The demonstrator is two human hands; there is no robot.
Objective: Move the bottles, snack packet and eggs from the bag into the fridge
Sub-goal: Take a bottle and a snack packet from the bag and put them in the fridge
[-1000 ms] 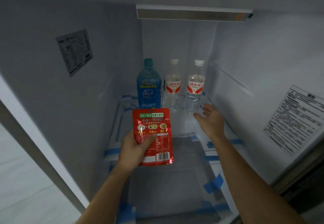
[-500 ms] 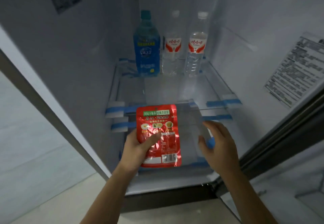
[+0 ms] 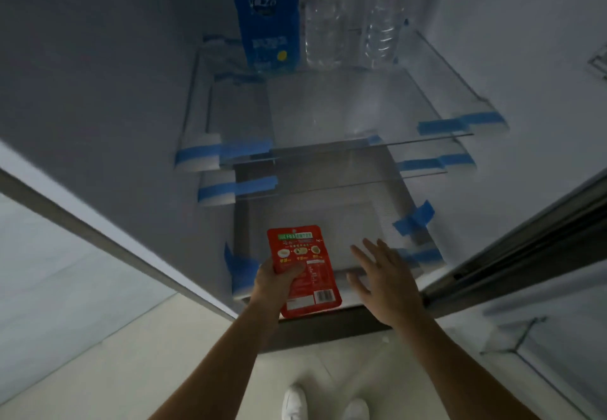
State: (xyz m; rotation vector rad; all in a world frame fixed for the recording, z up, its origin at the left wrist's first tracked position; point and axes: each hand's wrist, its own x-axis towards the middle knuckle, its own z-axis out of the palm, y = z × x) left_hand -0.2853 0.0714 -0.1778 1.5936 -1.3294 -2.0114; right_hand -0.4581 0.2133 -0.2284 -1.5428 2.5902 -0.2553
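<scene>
Head view: left hand (image 3: 279, 283), thumb across the front, grips red packet (image 3: 312, 255), held upright at the lower front of the fridge (image 3: 131, 91), over the bottom compartment. Right hand (image 3: 387, 285) just beside packet, fingers straight and spread, holding nothing. Upper shelf (image 3: 328, 114): blue bottle (image 3: 269, 25) and two clear bottles (image 3: 325, 25), upright in a row at the back. Blue tape (image 3: 414, 219) on shelf edges. White shoes (image 3: 295, 403) on the floor.

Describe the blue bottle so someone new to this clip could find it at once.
Inside the open fridge, three bottles stand at the back of the upper glass shelf. The blue bottle is leftmost. It alone is blue; the middle bottle and the right bottle are clear with red-and-white labels.
</scene>
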